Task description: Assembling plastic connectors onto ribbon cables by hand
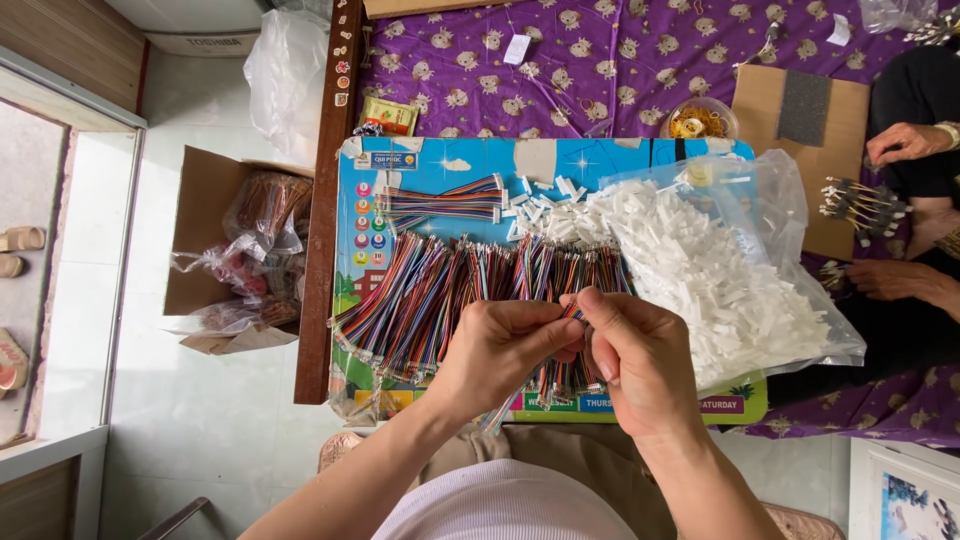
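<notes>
Both the left hand (497,345) and right hand (640,355) pinch closed on a multicoloured ribbon cable (572,312), probably its connector end, above the blue board's (420,160) near edge; keep the grip close.

A short bundle of multicoloured ribbon wires (572,312) sits pinched between both hands, strands running toward six o'clock, just above the wide row of matching striped wire bundles (450,300) fanned across the blue board at nine o'clock.
</notes>
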